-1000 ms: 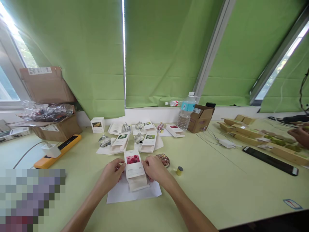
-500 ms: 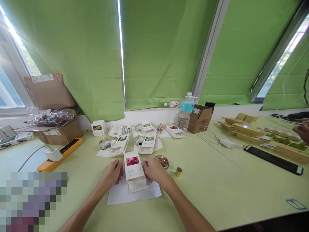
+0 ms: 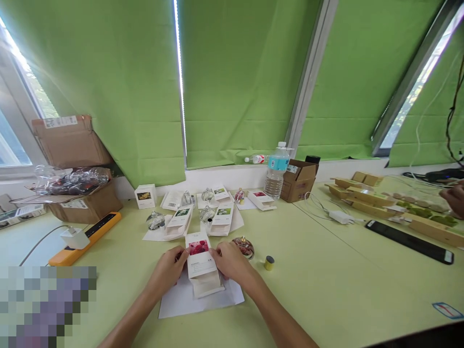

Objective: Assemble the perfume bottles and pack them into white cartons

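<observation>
A flattish white carton with a red flower picture (image 3: pixel 198 263) lies on a white sheet of paper (image 3: pixel 183 304); a pale flap sticks out at its near end. My left hand (image 3: pixel 168 266) grips the carton's left edge, thumb against the side. On the opposite edge, my right hand (image 3: pixel 228 258) holds it with curled fingers. Just beyond my right hand sits a round glass bottle with a gold top (image 3: pixel 244 247). A small yellow cap with a grey end (image 3: pixel 268 262) stands farther right. The fingers under the carton are hidden.
Behind are more picture cartons (image 3: pixel 222 215) and round glass bottles (image 3: pixel 155 220). An orange power strip (image 3: pixel 105 224) lies left; a water bottle (image 3: pixel 276 174) and cardboard box (image 3: pixel 299 181) stand at the back. Another person's hand (image 3: pixel 454 198) is at far right.
Both hands have closed in on the carton's sides, with the left thumb now against its edge. The view has shifted slightly; the carton stays on the paper.
</observation>
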`<move>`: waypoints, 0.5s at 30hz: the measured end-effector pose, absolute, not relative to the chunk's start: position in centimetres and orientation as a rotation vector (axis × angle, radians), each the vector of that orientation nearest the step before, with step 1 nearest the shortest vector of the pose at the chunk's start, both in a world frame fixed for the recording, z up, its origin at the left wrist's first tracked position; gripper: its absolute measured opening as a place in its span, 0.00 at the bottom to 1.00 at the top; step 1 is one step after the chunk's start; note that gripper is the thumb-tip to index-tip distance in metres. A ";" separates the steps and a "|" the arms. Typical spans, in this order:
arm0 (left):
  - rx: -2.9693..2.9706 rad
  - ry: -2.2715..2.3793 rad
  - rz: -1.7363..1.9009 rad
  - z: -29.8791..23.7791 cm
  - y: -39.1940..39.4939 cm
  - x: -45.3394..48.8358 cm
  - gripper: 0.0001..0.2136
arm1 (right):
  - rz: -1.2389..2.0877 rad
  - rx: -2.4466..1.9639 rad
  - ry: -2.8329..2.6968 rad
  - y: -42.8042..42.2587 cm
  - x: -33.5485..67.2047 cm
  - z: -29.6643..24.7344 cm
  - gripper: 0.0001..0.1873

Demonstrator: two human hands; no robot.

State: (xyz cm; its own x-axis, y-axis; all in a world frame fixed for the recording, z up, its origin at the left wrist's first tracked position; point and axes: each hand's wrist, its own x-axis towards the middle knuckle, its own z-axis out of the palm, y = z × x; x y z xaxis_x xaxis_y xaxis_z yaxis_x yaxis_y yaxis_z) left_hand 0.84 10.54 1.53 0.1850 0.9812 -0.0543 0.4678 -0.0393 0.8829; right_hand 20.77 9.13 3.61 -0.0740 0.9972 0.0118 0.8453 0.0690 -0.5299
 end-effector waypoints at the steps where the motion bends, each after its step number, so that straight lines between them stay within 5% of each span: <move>1: 1.631 1.387 0.778 1.7 10.4 0.8 0.21 | 0.583 -1.827 -1.980 9.2 20.8 3.6 0.25; 15: 1.242 1.166 0.808 3.9 9.3 1.3 0.20 | 0.903 -1.737 -1.903 9.7 21.8 3.0 0.24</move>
State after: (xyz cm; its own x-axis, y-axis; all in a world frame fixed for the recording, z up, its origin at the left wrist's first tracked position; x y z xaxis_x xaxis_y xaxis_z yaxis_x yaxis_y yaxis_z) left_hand 1.27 9.28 3.93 0.2589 0.9409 -0.2185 0.1260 0.1913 0.9734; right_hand 21.79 9.72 3.04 -0.1409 0.9822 -0.1246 0.7177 0.0146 -0.6962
